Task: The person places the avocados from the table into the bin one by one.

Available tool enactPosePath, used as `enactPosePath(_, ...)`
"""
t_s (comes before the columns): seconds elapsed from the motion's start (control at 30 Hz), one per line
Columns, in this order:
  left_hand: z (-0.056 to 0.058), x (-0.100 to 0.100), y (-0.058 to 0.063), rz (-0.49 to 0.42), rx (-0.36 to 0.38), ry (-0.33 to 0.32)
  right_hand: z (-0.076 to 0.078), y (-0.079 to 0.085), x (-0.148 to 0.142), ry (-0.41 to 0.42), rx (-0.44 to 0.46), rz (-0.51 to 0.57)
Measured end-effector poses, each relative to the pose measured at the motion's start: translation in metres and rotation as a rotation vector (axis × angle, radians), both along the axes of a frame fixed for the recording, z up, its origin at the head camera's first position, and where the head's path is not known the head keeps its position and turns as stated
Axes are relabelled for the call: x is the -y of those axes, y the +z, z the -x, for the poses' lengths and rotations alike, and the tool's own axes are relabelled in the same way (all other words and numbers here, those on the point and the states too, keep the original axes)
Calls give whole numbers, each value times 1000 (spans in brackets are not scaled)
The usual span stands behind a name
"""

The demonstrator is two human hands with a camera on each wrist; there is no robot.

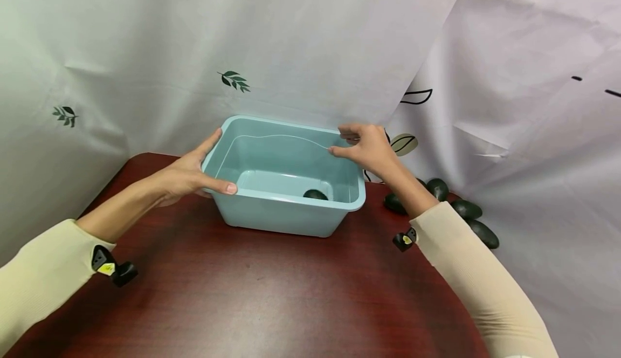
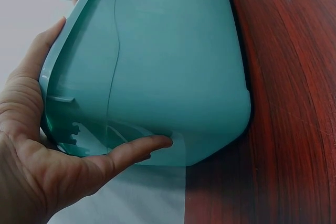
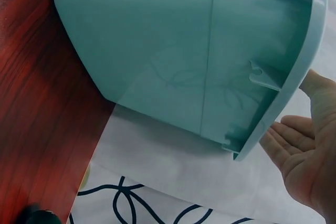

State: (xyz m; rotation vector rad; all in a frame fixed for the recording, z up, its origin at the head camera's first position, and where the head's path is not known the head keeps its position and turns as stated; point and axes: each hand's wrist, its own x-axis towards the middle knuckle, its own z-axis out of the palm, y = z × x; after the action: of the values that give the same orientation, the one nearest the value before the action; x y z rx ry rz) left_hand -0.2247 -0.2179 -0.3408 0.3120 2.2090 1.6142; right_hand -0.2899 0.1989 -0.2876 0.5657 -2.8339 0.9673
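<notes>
A light blue plastic tub [image 1: 276, 218] stands on the table, with one dark green avocado [image 1: 316, 194] visible inside. My left hand [image 1: 186, 177] holds the tub at its left end, the thumb along the front and the index finger reaching up the left rim. In the left wrist view, that thumb [image 2: 142, 149] lies over the tub's outer wall. At the far right corner is my right hand [image 1: 368, 147], its thumb over the inside and its fingers by the back rim. The right wrist view shows its loosely bent fingers [image 3: 294, 135] just outside the rim.
Several dark avocados [image 1: 467, 208] lie in a group on the right, partly behind my right forearm. The red-brown wooden table [image 1: 271, 293] ends at a pale patterned cloth [image 1: 291, 50] behind the tub.
</notes>
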Motion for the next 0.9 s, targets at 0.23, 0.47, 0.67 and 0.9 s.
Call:
enactPosePath(0.23,-1,0,1,-21,5,-5,-1,-2,-4,3,-16,13)
enactPosePath(0.47,-1,-1,2,-17,10,-3,-2,-4,-13,-3,-15,47)
enactPosePath(0.67,-1,-2,2,-11,8,-1,-4,-6,-20,-17,-15,66)
enactPosePath(0.9,-1,-2,2,3,7,6,-9,-5,-28,-27,-27,71)
